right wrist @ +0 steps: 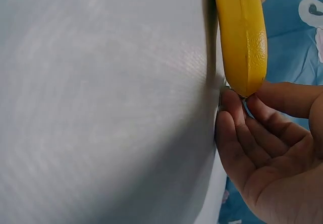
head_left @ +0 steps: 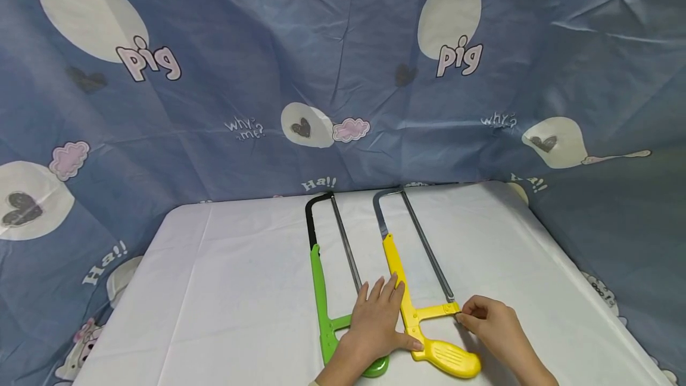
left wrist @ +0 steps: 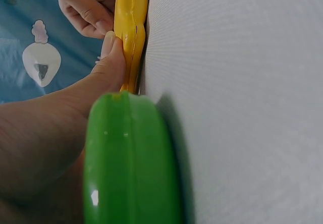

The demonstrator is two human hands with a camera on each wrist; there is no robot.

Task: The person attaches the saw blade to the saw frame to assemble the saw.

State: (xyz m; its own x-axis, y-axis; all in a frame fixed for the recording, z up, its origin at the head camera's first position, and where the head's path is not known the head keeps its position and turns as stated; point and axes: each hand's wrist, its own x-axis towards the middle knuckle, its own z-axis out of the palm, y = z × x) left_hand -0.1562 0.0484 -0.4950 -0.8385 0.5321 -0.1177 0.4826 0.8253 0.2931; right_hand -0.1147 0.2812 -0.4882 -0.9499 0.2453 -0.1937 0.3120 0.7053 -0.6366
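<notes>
Two hacksaws lie side by side on a white-covered table. The yellow-handled hacksaw point(head_left: 408, 308) has a grey front frame and a dark blade. My left hand point(head_left: 375, 320) rests across its frame, fingers spread and fairly straight, with the thumb against the yellow handle. At the outer end of the short yellow arm, by the blade's near end, my right hand point(head_left: 495, 323) pinches a small part with thumb and fingertips; the fingers mostly hide this part. The green-handled hacksaw point(head_left: 319, 290) lies to the left, partly beneath my left hand and forearm; its handle point(left wrist: 132, 163) looms close in the left wrist view.
The white tabletop point(head_left: 241, 290) stretches left and right of the saws. Behind it and at both sides hangs a blue printed cloth point(head_left: 343, 64). The far ends of both saws come near the table's back edge.
</notes>
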